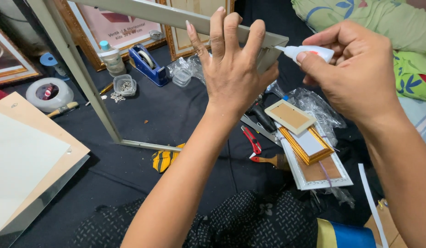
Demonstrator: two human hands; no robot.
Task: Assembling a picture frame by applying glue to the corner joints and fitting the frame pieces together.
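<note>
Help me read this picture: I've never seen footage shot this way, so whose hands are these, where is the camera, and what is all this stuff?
The camera sits on a person's head and looks down at their own two bare hands. The left hand grips the corner of a large pale grey frame, held upright. The right hand holds a small white glue bottle with its nozzle at that corner. Below, on a dark cloth, lie small picture frames, a red utility knife, a brush, a blue tape dispenser and a clear tub of small metal parts.
</note>
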